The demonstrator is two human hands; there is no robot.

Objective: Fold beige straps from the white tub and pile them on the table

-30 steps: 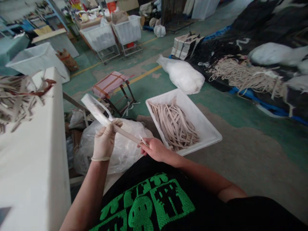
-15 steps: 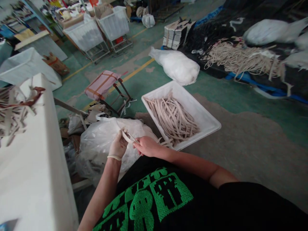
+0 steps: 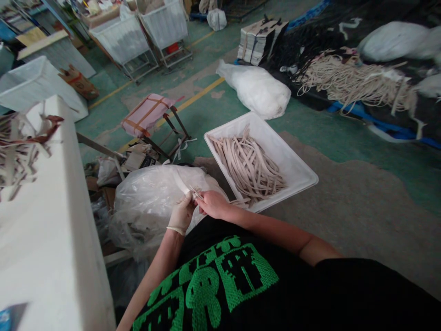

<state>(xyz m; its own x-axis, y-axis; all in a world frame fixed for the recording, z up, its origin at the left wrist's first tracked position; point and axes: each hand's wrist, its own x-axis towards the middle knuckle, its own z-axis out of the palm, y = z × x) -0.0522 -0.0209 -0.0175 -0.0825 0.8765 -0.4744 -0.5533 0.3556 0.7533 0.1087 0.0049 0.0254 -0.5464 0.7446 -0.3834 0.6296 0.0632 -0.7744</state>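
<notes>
My left hand, in a pale thin glove, is closed on a flat white strap. The strap's free part runs up and left from the fingertips, over a clear plastic bag. My right hand is bare and closed right beside the left, fingertips almost meeting. A slim pointed metal tool sticks out of its fingers toward the strap; its kind is too small to make out. Just right of the hands, a white plastic bin holds a heap of beige straps.
A white table with strap pieces borders my left. Ahead stand a pink-topped stool and a stuffed white bag. Beige cords lie on dark sheeting at the right. Wheeled white carts are farther back.
My left hand has moved right, up to the right hand. The strap, earlier curved between the hands, now extends up and left from the left fingertips. The view has shifted slightly.
</notes>
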